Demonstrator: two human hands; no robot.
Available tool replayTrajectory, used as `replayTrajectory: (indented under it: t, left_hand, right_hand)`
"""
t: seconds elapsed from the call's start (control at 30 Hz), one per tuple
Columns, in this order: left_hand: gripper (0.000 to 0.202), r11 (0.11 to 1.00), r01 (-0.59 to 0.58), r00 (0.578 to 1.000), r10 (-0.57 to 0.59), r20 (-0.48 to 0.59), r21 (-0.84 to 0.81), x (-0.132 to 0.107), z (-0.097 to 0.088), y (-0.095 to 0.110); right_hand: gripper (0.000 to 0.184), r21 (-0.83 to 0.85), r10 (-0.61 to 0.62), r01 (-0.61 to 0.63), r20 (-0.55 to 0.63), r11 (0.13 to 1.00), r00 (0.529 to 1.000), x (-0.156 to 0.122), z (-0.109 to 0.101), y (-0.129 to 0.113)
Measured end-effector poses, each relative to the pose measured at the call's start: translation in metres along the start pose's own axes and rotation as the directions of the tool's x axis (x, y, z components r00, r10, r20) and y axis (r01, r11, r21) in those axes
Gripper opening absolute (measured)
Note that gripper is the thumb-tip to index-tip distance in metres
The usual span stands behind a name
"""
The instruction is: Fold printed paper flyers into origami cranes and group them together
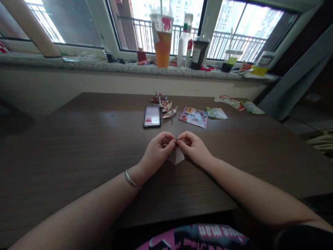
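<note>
A small folded paper piece (178, 157) stands on edge on the dark wooden table (78, 146), just in front of me. My left hand (156, 152) and my right hand (194, 147) meet at its top, both pinching the upper edge with thumb and fingertips. The paper's pale lower flap shows between the two hands. A bracelet circles my left wrist. Beyond the hands lies a phone (152, 116) with its screen lit, and beside it a small heap of folded paper cranes (164, 103).
Printed paper sheets (194, 117) and more leaflets (229, 102) lie on the right of the table. On the window sill (78, 64) stand an orange drink cup (162, 40), a bottle (185, 40), a dark cup (199, 52) and small items. A grey curtain (293, 86) hangs at right.
</note>
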State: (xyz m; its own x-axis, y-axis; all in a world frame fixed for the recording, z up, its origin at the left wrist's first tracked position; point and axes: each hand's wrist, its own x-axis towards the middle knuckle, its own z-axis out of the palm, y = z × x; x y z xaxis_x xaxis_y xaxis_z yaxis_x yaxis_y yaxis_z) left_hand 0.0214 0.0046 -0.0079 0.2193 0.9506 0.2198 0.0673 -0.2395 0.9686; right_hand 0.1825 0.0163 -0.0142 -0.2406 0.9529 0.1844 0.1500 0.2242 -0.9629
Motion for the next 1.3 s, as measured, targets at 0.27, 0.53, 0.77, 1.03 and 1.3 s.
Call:
replayTrajectory:
  t: [0.27, 0.53, 0.77, 1.03, 1.3]
  left_hand:
    - [0.017, 1.000, 0.000, 1.000, 0.001, 0.024, -0.031, 0.001, -0.001, -0.003]
    - [0.018, 0.990, -0.100, 0.995, 0.098, 0.026, 0.096, 0.000, -0.002, 0.000]
    - [0.038, 0.984, -0.087, 0.994, 0.075, 0.076, 0.156, -0.003, 0.000, -0.002]
    - [0.036, 0.980, -0.091, 0.995, 0.081, 0.064, 0.175, 0.002, -0.007, -0.014]
    - [0.035, 0.977, -0.100, 0.993, 0.087, 0.074, 0.187, 0.005, -0.009, -0.018]
  right_hand:
    - [0.015, -0.008, -0.018, 0.018, -0.028, 1.000, 0.999, -0.001, 0.002, -0.002]
    - [0.015, 0.040, -0.041, 0.044, -0.069, 0.998, 0.997, 0.001, -0.003, 0.002]
    - [0.021, 0.025, 0.001, 0.003, -0.144, 1.000, 0.990, 0.006, -0.005, 0.005]
    - [0.024, 0.144, 0.057, -0.053, -0.018, 0.988, 0.998, 0.004, -0.006, 0.008]
    - [0.023, 0.193, 0.054, -0.052, -0.006, 0.980, 0.998, 0.007, -0.005, 0.014]
